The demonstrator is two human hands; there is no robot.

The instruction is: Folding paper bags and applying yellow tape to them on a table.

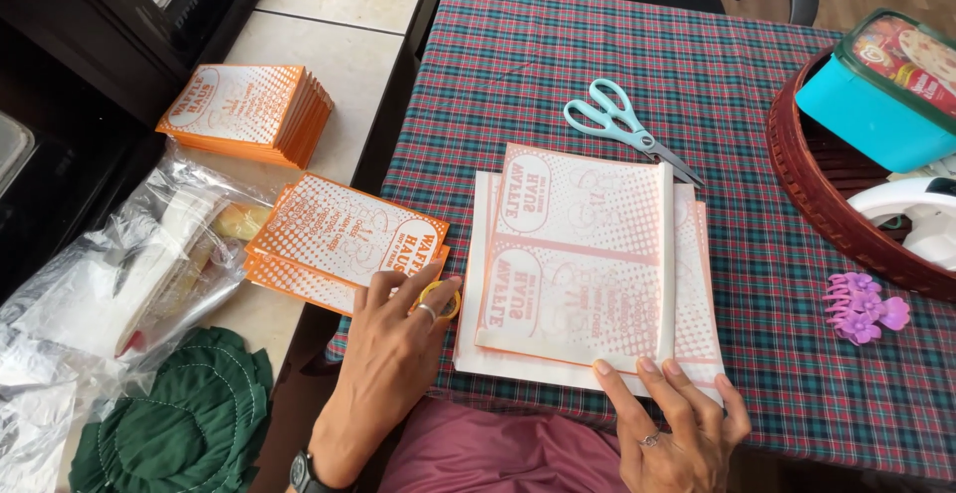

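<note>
- The left hand (393,339) lies flat at the table's left edge, fingers spread over a yellow tape roll (441,301), fingertips touching a fanned stack of orange-and-white paper sleeves (344,239) that overhangs the edge.
- The right hand (672,418), fingers extended and close together, presses the near edge of a pile of flat printed paper sheets (583,264) at mid-table; the top sheet has its right side folded over.
- At 12 o'clock of the sheets lie teal scissors (622,124), with bare checked tablecloth (558,45) beyond.
- At 3 o'clock a purple hair claw (863,307) lies apart on open cloth.
- At 2 o'clock a dark red basket (807,184) holds a teal lidded tub (876,90) and a white object.
- At 10 o'clock, off the table, another sleeve stack (249,113) sits on the counter above clear plastic bags (119,274).
</note>
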